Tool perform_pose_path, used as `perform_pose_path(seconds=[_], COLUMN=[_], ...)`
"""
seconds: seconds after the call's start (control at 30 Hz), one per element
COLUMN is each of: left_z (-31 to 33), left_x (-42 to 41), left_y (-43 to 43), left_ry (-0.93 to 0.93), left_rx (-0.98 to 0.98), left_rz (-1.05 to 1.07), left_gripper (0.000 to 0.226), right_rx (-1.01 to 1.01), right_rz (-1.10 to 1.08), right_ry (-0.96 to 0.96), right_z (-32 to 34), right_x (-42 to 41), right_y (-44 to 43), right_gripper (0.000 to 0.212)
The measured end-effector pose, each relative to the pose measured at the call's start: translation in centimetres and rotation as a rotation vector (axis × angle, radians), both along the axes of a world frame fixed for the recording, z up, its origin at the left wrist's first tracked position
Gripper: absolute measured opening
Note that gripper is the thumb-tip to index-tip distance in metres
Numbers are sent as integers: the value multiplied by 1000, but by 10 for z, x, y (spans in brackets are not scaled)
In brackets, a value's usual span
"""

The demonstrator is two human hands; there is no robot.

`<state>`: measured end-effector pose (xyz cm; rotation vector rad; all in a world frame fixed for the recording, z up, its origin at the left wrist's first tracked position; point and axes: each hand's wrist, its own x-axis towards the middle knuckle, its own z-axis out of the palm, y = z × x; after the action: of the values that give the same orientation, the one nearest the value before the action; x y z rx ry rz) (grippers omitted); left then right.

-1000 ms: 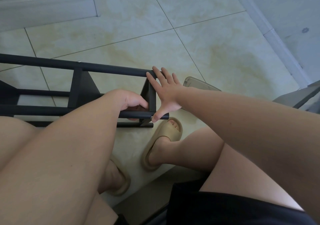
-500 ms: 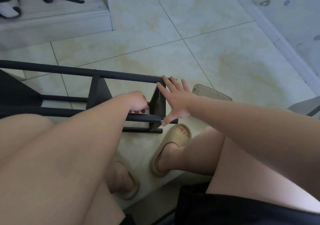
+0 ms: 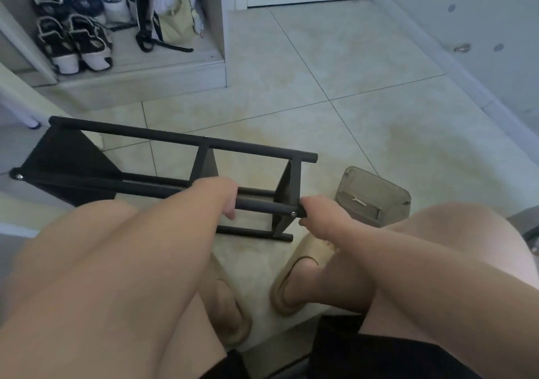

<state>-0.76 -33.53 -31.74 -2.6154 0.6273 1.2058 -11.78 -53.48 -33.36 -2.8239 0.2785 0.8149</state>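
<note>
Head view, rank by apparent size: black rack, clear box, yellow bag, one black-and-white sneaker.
1. black rack
2-3. clear box and yellow bag look alike; the bag sits farther away, so unranked
4. black-and-white sneaker, also far

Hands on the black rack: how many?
2: left hand grips the near bar of the rack; right hand grips that bar's end. Neither is hidden.

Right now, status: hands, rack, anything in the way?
Left hand grips near bar of black rack; right hand grips that bar's end. Rack down on floor. Clear plastic box close beside its right end.
</note>
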Motion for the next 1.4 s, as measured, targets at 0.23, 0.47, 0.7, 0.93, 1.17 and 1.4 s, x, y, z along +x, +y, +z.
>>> perform_pose_path(seconds=[0.23, 0.47, 0.7, 0.93, 1.17, 1.4], left_z=[8, 17, 28, 17, 6, -48], left_x=[18, 74, 167, 242, 286, 301], left_y=[4, 12, 2, -17, -50, -61], left_ry=[-325, -559, -469, -356, -274, -248], left_rx=[-284, -422, -388, -319, -299, -332], left_rz=[35, -10, 28, 1, -37, 89], left_gripper=[23, 13, 7, 13, 19, 14], right_rx=[-12, -63, -129, -121, -106, -83], right_rz=[-87, -28, 138, 180, 173, 112], right_ry=[-218, -326, -389, -353, -372, -342], right_z=[16, 41, 46, 20, -2, -32], right_x=[36, 130, 226, 297, 342, 374], right_y=[-16, -21, -41, -64, -97, -105], right_gripper=[16, 7, 14, 17, 18, 23])
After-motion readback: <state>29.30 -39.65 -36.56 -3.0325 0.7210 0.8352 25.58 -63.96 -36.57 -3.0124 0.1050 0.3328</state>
